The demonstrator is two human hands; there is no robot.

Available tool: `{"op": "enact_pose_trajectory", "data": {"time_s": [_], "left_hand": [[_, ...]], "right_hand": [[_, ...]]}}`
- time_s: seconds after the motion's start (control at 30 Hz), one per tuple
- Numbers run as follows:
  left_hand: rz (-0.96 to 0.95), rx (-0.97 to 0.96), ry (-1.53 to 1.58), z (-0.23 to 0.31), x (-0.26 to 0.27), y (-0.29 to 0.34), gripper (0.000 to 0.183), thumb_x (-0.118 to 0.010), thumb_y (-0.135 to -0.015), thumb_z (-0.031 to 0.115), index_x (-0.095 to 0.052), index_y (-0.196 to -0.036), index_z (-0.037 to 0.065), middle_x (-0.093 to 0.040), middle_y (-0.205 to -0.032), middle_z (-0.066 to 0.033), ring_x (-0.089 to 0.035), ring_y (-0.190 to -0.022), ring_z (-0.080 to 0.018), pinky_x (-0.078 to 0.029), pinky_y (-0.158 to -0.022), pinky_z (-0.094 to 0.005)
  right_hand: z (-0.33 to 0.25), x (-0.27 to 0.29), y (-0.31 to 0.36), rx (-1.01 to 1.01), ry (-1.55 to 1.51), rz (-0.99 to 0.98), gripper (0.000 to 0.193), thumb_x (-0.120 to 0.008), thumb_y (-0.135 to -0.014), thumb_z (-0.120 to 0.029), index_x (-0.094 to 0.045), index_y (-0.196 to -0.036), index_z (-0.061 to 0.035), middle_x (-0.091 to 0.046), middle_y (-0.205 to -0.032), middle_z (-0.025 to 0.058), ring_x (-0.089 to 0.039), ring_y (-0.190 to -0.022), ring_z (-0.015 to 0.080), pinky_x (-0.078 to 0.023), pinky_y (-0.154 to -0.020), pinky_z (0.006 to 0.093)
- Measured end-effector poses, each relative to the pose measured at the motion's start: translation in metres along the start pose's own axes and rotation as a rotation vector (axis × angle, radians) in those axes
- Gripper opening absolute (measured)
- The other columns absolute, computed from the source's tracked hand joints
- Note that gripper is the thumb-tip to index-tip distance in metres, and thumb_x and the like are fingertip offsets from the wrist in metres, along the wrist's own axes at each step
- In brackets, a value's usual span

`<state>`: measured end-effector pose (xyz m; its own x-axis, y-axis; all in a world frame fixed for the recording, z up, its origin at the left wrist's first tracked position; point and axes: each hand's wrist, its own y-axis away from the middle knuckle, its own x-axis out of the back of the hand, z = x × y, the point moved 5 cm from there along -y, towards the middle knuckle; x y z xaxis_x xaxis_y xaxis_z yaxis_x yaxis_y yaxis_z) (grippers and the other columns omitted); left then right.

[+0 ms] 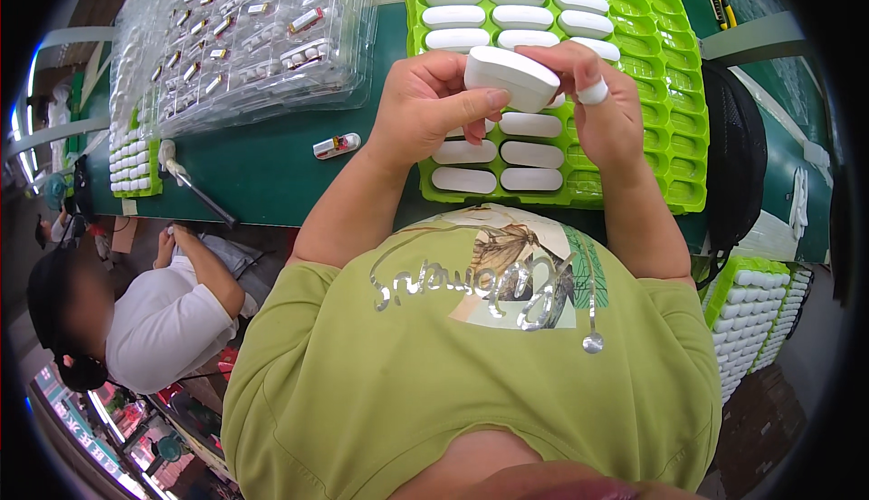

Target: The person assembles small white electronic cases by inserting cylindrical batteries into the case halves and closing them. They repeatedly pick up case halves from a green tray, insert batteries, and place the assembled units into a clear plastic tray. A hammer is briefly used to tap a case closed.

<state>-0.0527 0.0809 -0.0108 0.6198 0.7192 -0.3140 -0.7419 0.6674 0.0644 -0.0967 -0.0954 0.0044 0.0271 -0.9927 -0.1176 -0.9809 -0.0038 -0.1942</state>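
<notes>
A smooth white oval plastic case (514,79) is held tilted above a bright green moulded tray (685,142). My left hand (421,106) pinches its left end between thumb and fingers. At its right end, my right hand (608,106) grips with the fingertips; a white band wraps one finger. Similar white cases (531,180) lie in the tray's left columns, while the pockets on its right side hold none. My hands hide part of the tray's middle rows. Beside my left forearm, a small silver battery-like cell (337,145) with a red edge lies on the green table.
Stacked clear plastic trays (244,57) with small silver cells cover the far left. A black-handled tool (195,183) lies near the table edge. To the right are a black bag (735,152) and yellow-handled tool (721,9). A person in white (167,328) sits at left.
</notes>
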Motion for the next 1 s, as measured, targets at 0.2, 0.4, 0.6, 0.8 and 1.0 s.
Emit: {"op": "enact_pose_trajectory", "data": {"time_s": [0.2,0.4,0.6,0.8,1.0], "left_hand": [[0.015,0.027,-0.001,-0.004,0.000,0.000,0.023,-0.070,-0.086,0.007,-0.067,-0.103,-0.007,-0.070,-0.085,-0.0134,-0.064,-0.063,-0.0128,-0.052,-0.051,-0.0250],[0.024,0.001,-0.035,-0.001,-0.006,0.002,0.019,-0.073,-0.085,0.007,-0.069,-0.099,-0.005,-0.069,-0.079,-0.0077,-0.062,-0.060,-0.0091,-0.050,-0.052,-0.0222],[0.036,-0.063,-0.130,-0.002,-0.005,0.002,0.022,-0.071,-0.087,0.004,-0.067,-0.107,-0.005,-0.069,-0.085,-0.0090,-0.062,-0.063,-0.0092,-0.052,-0.056,-0.0229],[0.180,-0.120,-0.122,-0.003,-0.002,0.006,0.020,-0.068,-0.090,0.004,-0.066,-0.109,-0.004,-0.069,-0.089,-0.0088,-0.063,-0.070,-0.0086,-0.052,-0.060,-0.0216],[0.231,-0.157,-0.227,-0.005,0.002,0.001,0.019,-0.068,-0.092,0.007,-0.067,-0.107,-0.003,-0.070,-0.084,-0.0074,-0.061,-0.066,-0.0071,-0.050,-0.059,-0.0201]], "right_hand": [[0.004,-0.005,0.003,-0.071,0.049,0.032,0.038,-0.054,-0.101,-0.032,-0.068,-0.114,0.0005,-0.069,-0.091,0.0048,-0.060,-0.076,0.0109,-0.049,-0.070,0.0249],[0.011,-0.003,0.003,-0.228,-0.054,0.049,0.029,-0.062,-0.097,-0.021,-0.069,-0.117,-0.0029,-0.069,-0.095,0.0043,-0.060,-0.078,0.0074,-0.050,-0.066,0.0233],[-0.026,-0.006,0.004,-0.056,0.440,-0.035,0.033,-0.076,-0.083,-0.012,-0.071,-0.114,-0.0040,-0.067,-0.088,0.0054,-0.057,-0.070,0.0091,-0.048,-0.065,0.0245],[-0.071,0.025,-0.018,0.137,0.768,-0.007,0.030,-0.076,-0.083,-0.012,-0.067,-0.110,-0.0004,-0.067,-0.087,0.0108,-0.060,-0.069,0.0158,-0.050,-0.063,0.0282],[-0.078,0.086,-0.017,-0.020,0.890,0.023,0.028,-0.071,-0.087,-0.003,-0.062,-0.112,-0.0004,-0.062,-0.093,0.0006,-0.054,-0.078,0.0064,-0.047,-0.071,0.0226]]}}
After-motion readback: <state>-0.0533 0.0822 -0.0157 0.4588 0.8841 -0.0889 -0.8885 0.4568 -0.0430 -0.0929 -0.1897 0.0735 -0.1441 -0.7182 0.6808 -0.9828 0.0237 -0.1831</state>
